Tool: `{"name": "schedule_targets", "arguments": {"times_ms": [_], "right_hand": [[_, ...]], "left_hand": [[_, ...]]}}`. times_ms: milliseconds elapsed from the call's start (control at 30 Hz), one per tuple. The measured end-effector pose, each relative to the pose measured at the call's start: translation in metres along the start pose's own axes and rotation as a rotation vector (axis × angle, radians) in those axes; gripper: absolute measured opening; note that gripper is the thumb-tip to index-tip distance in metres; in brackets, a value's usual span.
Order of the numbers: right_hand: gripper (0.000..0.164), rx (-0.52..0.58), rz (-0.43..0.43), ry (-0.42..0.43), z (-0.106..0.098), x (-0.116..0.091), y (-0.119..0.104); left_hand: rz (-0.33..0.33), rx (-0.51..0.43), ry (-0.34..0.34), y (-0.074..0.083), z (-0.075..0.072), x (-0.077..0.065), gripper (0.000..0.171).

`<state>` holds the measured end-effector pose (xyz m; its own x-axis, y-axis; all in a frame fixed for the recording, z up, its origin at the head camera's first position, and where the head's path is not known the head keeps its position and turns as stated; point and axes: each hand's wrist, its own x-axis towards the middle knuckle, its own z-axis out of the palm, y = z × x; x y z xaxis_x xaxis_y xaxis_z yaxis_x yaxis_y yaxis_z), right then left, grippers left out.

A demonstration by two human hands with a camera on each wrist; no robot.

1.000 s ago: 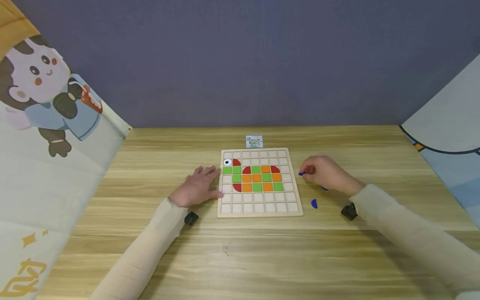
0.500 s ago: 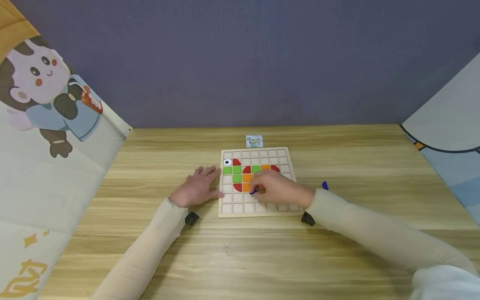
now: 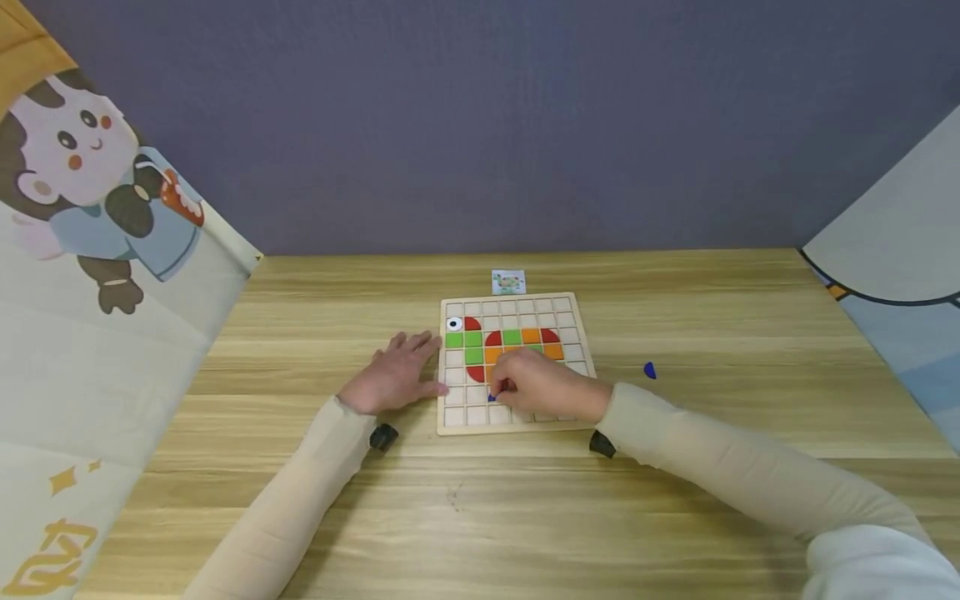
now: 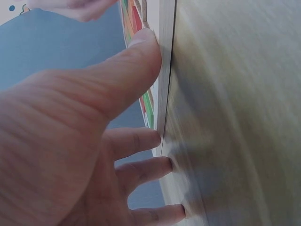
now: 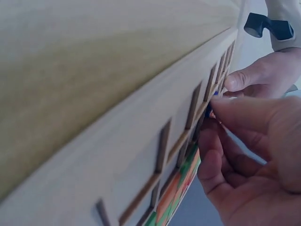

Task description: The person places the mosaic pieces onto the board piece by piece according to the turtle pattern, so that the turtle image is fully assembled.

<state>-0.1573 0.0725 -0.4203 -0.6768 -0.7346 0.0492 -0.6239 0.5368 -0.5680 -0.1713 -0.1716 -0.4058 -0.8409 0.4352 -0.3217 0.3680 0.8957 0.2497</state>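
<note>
A wooden grid board [image 3: 454, 415] lies on the table, with green, orange and red pieces and a white eye piece [image 3: 454, 324] set in its cells. My right hand [image 3: 546, 385] is over the board's lower middle, its thumb and fingertips pinching a small blue piece [image 3: 492, 398] just below the coloured rows. Much of that blue piece [image 5: 208, 111] is covered by the fingers in the right wrist view. My left hand [image 3: 393, 375] rests at the board's left side, fingers spread, its thumb [image 4: 141, 56] touching the edge. Several cells lie hidden under the right hand.
A loose blue half-round piece [image 3: 650, 370] lies on the table right of the board, beyond the right sleeve. Behind the board's top edge lies a small picture card [image 3: 508, 282]. A dark upright panel [image 3: 525, 133] borders the table's back.
My right hand has carried the blue piece from the table at right onto the board, then slightly left and toward me. Another blue piece at right is now out of sight. My left hand stays.
</note>
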Motion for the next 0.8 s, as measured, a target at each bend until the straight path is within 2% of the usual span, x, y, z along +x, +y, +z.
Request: {"name": "schedule_targets", "arguments": {"times_ms": [267, 433, 667, 800], "right_hand": [[0.013, -0.046, -0.033, -0.029, 0.000, -0.002, 0.003], [0.016, -0.028, -0.043, -0.042, -0.005, -0.005, 0.004], [0.016, -0.045, -0.003, 0.063, -0.025, -0.017, 0.013], [0.016, -0.052, 0.055, 0.101, -0.042, -0.035, 0.023]], "left_hand": [[-0.007, -0.009, -0.002, -0.001, 0.001, 0.001, 0.084], [-0.005, -0.008, -0.005, 0.000, 0.000, 0.000, 0.084], [-0.008, -0.017, -0.006, 0.000, -0.001, 0.001, 0.085], [-0.003, -0.013, -0.004, 0.000, 0.000, 0.001, 0.085]]}}
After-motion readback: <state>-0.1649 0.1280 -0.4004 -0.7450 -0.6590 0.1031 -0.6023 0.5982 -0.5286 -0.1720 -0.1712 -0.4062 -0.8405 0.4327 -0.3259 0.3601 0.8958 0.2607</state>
